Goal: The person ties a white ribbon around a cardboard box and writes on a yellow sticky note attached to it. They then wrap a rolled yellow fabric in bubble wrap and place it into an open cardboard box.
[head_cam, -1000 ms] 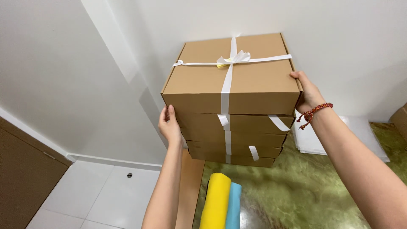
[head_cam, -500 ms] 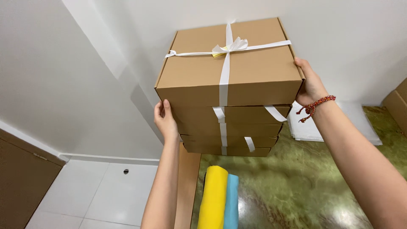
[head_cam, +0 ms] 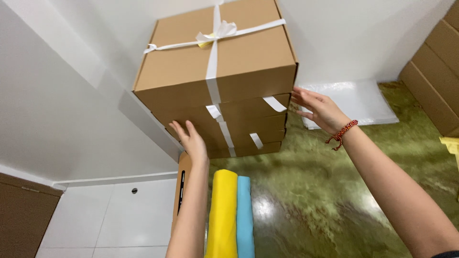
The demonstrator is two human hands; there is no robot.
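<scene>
A stack of brown cardboard boxes (head_cam: 239, 71) tied with a white ribbon and bow stands on a green marbled surface (head_cam: 315, 191) against the white wall corner. My left hand (head_cam: 191, 141) lies flat with straight fingers against the lower boxes on the stack's front left. To the right of the stack, level with the lower boxes, is my right hand (head_cam: 319, 110), which wears a red braided wristband. Its fingers are spread, with the tips at or just off the box side. Neither hand grips anything.
A yellow roll (head_cam: 222, 215) and a light blue roll (head_cam: 245, 215) lie side by side below the stack, next to an upright cardboard piece (head_cam: 183, 174). A white plastic sheet (head_cam: 356, 100) lies behind. More cardboard boxes (head_cam: 432, 71) stand at right. White floor tiles (head_cam: 110, 215) lie lower left.
The stack now appears set down and closer in view. My right hand has slid off the top box's edge and opened beside the lower boxes. My left hand has flattened lower down.
</scene>
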